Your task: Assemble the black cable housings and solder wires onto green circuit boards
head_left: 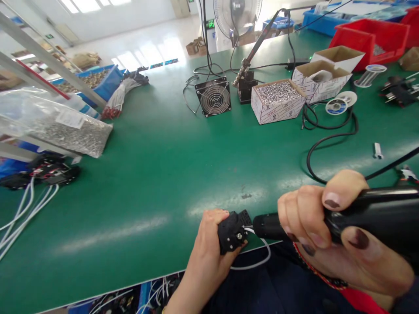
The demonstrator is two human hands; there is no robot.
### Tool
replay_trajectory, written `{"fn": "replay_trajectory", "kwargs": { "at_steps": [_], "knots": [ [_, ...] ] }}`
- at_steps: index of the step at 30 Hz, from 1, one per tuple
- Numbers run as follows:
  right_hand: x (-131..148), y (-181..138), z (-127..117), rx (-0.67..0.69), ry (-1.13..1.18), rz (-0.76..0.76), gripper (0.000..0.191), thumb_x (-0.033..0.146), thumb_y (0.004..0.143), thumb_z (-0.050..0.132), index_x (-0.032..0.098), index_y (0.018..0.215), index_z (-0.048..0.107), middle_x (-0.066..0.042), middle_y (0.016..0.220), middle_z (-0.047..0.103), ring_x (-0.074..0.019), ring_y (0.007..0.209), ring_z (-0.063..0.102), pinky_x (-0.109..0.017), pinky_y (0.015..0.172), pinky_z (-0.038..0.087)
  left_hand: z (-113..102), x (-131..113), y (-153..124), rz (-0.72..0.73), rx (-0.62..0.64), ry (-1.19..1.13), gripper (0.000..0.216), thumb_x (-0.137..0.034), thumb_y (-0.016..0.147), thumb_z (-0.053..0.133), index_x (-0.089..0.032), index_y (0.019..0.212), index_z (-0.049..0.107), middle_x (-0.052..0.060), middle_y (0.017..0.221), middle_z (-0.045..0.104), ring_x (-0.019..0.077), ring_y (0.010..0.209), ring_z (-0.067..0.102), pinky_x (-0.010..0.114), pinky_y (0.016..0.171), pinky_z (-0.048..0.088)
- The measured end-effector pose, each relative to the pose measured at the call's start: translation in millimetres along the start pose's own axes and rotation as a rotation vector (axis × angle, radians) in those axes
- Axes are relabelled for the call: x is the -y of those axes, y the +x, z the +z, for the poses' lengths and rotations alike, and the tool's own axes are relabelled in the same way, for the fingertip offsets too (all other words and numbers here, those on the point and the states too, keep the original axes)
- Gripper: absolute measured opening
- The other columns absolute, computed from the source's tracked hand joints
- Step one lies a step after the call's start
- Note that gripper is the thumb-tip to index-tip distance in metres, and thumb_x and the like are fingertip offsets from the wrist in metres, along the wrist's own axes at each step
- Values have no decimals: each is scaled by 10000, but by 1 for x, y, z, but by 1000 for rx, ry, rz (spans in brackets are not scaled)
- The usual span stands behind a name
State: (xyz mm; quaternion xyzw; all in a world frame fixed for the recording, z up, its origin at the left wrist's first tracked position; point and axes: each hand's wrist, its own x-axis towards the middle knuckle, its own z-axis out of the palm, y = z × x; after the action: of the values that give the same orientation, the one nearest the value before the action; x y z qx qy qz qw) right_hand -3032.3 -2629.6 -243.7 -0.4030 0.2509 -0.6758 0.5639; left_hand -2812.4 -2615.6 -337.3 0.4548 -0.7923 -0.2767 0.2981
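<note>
My left hand [209,244] is closed around a black plastic part [230,231] with small metal screws on its face, at the front edge of the table. A white cable [262,258] loops out of this part and hangs below it. My right hand [314,222] wraps round a black electric screwdriver [376,213], held almost level and pointing left. Its nose meets the right side of the part, close to where the cable comes out; the bit's exact contact point is hard to see.
On the green table [147,174] stand a small fan [214,98], a soldering iron stand [246,87], a box of screws [278,102] and solder spools [337,106]. A black cord [314,152] curves at right. Bagged metal pieces [75,131] and black assemblies [52,168] lie left.
</note>
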Motion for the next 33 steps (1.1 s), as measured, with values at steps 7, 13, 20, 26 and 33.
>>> {"fn": "replay_trajectory", "kwargs": {
  "at_steps": [7,13,20,26,33],
  "knots": [
    [2,-10,-3,-92,-69,0,359,401,908,799,266,839,473,83,543,503,-119,447,462,-287,497,429,0,-1,-3,-4,-10,14,517,-200,905,733,-213,1321,427,126,1197,552,266,1132,577,431,979,526],
    [-1,-4,-3,-39,-70,-22,332,367,927,773,263,850,468,94,543,476,-101,421,438,-284,494,420,0,-2,-3,3,-19,-7,510,-201,900,735,-212,1311,433,113,1179,547,252,1101,568,411,957,523],
    [-5,-3,-1,-28,-50,-26,329,348,919,720,260,855,409,82,539,436,-114,458,427,-288,507,384,1,-3,-3,-12,-23,-30,519,-200,893,741,-212,1309,432,99,1162,536,240,1071,560,386,932,520],
    [-2,-14,-8,-108,-47,26,285,407,912,780,289,935,521,64,586,527,-139,498,505,-306,519,440,2,-3,-5,-29,-18,-8,516,-183,899,732,-223,1316,432,104,1173,536,244,1079,568,395,927,531],
    [10,-20,-16,-82,-128,-24,256,445,928,775,284,931,576,91,530,545,-108,398,487,-293,467,455,2,-2,-5,-5,-41,4,483,-201,909,725,-196,1303,445,108,1165,541,235,1067,572,377,923,533]
  ]
}}
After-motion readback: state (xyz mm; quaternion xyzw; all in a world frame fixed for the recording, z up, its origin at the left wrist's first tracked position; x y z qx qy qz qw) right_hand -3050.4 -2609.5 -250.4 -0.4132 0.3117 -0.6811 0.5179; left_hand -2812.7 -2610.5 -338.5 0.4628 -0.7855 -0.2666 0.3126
